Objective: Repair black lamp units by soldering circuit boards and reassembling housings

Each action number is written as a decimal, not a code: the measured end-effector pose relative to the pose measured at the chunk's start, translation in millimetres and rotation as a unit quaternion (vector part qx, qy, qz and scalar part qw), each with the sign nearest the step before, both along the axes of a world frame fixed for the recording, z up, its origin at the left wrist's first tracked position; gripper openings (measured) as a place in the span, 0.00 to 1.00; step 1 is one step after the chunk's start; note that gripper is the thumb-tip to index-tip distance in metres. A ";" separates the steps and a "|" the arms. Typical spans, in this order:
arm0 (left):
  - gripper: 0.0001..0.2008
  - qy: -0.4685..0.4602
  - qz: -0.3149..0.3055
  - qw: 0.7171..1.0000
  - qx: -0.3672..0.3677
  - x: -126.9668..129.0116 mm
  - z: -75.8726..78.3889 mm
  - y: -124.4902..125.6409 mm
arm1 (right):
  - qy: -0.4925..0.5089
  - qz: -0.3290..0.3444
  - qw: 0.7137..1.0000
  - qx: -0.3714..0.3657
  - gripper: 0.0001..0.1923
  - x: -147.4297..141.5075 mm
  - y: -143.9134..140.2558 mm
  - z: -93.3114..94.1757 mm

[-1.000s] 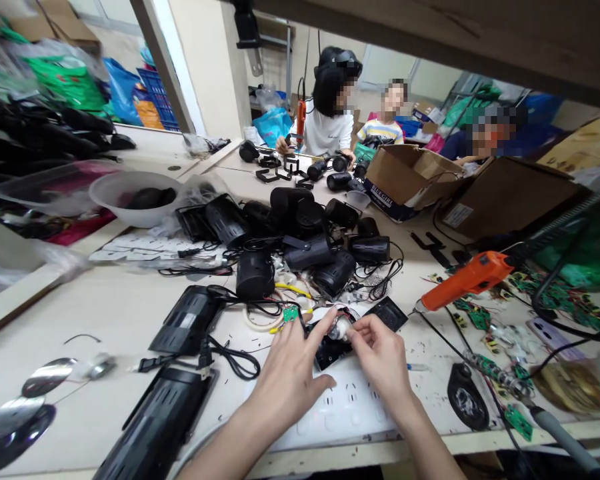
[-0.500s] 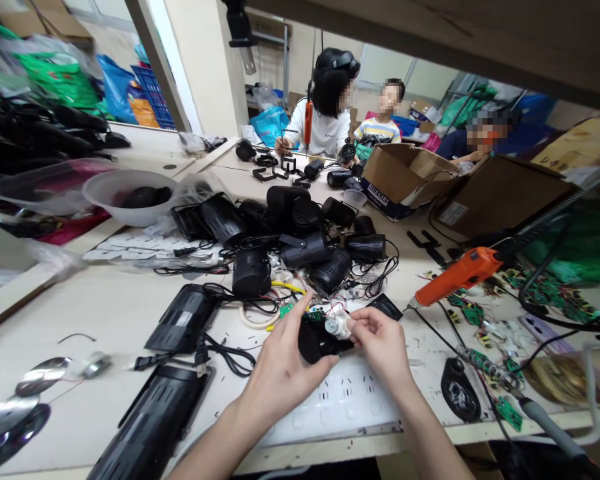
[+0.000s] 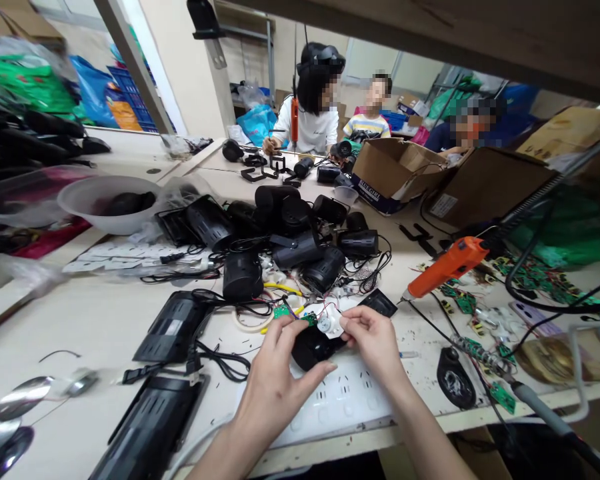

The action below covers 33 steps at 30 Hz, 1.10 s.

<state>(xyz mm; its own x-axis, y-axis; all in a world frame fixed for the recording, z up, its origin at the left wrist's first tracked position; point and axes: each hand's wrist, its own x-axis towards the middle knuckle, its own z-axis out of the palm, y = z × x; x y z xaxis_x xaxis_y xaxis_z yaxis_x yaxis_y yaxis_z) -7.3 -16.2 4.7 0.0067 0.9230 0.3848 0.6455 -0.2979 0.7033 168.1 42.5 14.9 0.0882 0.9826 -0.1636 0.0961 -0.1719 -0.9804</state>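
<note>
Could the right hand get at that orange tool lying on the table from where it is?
Probably yes: the orange tool lies uncovered to the right of the right hand, with only scattered small parts between them, though that hand is pinching a small white part.

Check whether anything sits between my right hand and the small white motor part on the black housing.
Nothing visible does. The right hand already pinches the white motor part at its fingertips, while the left hand grips the black housing under it. Thin red wires trail behind it.
</note>
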 end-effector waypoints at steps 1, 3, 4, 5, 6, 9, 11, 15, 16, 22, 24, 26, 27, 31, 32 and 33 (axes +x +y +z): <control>0.22 0.009 -0.006 1.000 0.001 0.2 0.8 0.0 | 0.000 -0.005 1.000 0.008 0.12 -0.7 0.3 0.5; 0.22 0.025 -0.012 1.000 -0.003 0.8 2.1 -0.1 | -0.004 -0.017 1.000 0.025 0.13 -2.1 1.1 1.8; 0.24 0.030 -0.013 0.999 -0.004 1.1 2.1 -0.4 | -0.007 -0.022 0.999 0.033 0.13 -2.8 1.4 2.4; 0.27 0.034 -0.011 0.999 -0.008 1.3 1.8 -0.7 | -0.011 -0.026 0.999 0.041 0.12 -3.5 1.8 3.0; 0.30 0.038 -0.007 0.999 -0.014 1.4 1.0 -1.1 | -0.016 -0.027 0.998 0.047 0.11 -4.0 2.1 3.3; 0.36 0.048 0.010 0.998 -0.035 0.8 -2.1 -2.1 | -0.031 -0.012 0.998 0.050 0.07 -4.3 2.7 3.2; 0.38 0.049 0.016 0.998 -0.043 0.0 -3.6 -2.5 | -0.032 0.009 0.999 0.037 0.05 -3.5 2.5 1.9; 0.36 0.029 0.034 0.998 -0.048 -0.1 -3.5 -3.3 | -0.017 0.039 0.999 -0.001 0.07 0.2 0.5 -2.7; 0.35 0.023 0.041 0.998 -0.048 0.3 -2.9 -3.7 | -0.013 0.044 0.999 -0.010 0.08 1.4 -0.1 -3.8; 0.30 0.006 0.050 0.998 -0.038 3.3 0.1 -5.7 | 0.013 0.054 0.998 -0.033 0.10 7.1 -2.2 -6.2; 0.31 0.008 0.040 0.998 -0.038 3.6 -0.2 -5.5 | 0.020 0.052 0.998 -0.034 0.11 7.5 -2.6 -6.0; 0.31 0.012 0.033 0.999 -0.034 3.7 -1.0 -5.2 | 0.024 0.049 0.998 -0.036 0.11 7.4 -3.1 -5.9; 0.31 0.014 0.033 0.999 -0.031 3.7 -1.4 -5.1 | 0.026 0.047 0.998 -0.038 0.11 7.2 -3.4 -5.8; 0.32 0.017 0.042 0.999 -0.029 4.3 -2.0 -4.5 | 0.029 0.037 0.998 -0.042 0.11 7.0 -4.7 -5.5; 0.32 0.018 0.043 0.999 -0.028 4.6 -1.9 -4.3 | 0.029 0.034 0.998 -0.042 0.11 7.2 -5.0 -5.2; 0.32 0.018 0.043 0.999 -0.026 4.8 -1.7 -4.1 | 0.028 0.032 0.998 -0.043 0.11 7.4 -5.1 -4.9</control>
